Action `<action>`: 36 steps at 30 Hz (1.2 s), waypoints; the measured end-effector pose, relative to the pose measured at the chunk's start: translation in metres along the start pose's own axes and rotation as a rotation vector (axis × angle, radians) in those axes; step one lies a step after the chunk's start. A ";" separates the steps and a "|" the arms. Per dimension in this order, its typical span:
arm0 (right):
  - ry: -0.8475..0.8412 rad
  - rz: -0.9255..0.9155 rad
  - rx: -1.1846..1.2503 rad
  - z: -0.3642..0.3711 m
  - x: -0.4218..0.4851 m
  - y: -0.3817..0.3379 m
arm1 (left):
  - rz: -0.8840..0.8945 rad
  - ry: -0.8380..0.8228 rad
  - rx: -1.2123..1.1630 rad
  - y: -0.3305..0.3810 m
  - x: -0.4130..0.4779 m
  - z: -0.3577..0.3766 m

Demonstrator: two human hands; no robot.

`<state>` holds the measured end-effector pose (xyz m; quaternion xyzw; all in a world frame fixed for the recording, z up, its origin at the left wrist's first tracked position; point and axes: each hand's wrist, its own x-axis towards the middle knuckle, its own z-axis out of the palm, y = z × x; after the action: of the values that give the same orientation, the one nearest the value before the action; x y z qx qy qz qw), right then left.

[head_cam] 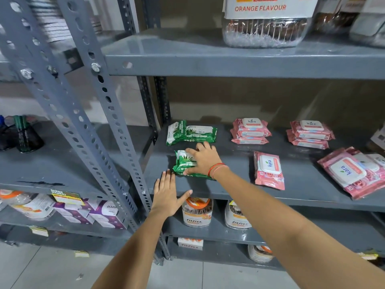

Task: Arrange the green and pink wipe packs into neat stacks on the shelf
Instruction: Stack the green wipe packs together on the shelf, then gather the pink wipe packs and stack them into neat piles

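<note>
At the front-left corner of the shelf (229, 184), your right hand (205, 159) grips 1 green pack (184, 161), likely squaring it; your left hand (166, 192) is flat, released, just beside.

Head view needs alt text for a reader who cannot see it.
On a grey metal shelf, the right hand grips a green wipe pack near the front edge while the left hand, fingers straight, reaches in beside it. More green packs sit behind; pink Kara wipe packs lie to the right, some stacked, some loose.
</note>
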<state>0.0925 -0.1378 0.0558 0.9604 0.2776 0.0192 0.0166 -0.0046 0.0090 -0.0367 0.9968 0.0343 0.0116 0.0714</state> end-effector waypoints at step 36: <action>-0.223 0.041 -0.030 -0.025 -0.082 0.187 | 0.437 0.137 -0.104 0.131 -0.011 0.024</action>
<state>0.1212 -0.3393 0.0864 0.9616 0.2542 -0.0834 0.0614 -0.0059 -0.1241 -0.0418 0.9723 -0.1784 0.0962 0.1161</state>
